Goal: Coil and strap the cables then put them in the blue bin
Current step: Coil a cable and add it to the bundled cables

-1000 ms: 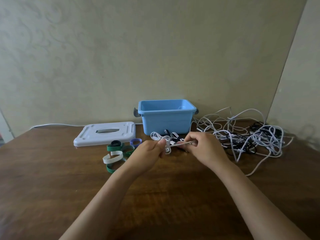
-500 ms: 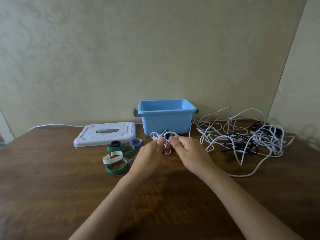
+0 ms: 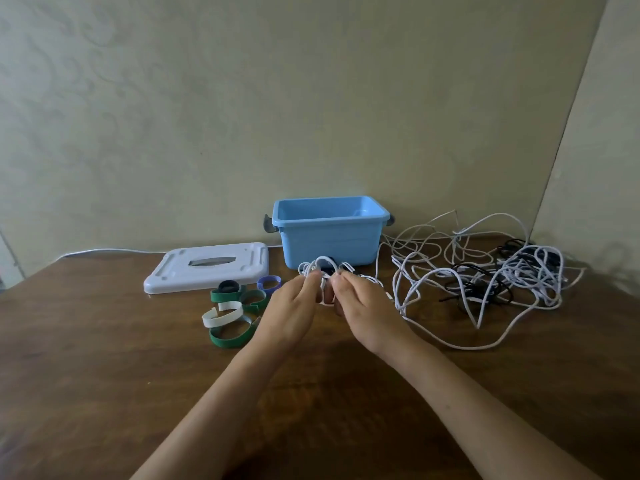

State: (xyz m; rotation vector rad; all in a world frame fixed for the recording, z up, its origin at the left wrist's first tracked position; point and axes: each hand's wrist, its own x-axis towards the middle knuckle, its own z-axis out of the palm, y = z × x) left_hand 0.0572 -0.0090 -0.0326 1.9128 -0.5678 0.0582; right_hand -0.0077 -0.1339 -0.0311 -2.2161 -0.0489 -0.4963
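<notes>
Fingers point(image 3: 313, 277) of two hands pinch one white coil point(image 3: 323, 266) (one blue bin point(image 3: 329, 233) behind).

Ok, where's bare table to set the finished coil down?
Bare wood lies between the forearms near the front edge, and left of the straps below the white lid. Crowded right of the blue bin, where the cable tangle sprawls.

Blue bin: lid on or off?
Off. The blue bin stands open-topped; the white lid lies flat on the table to its left.
</notes>
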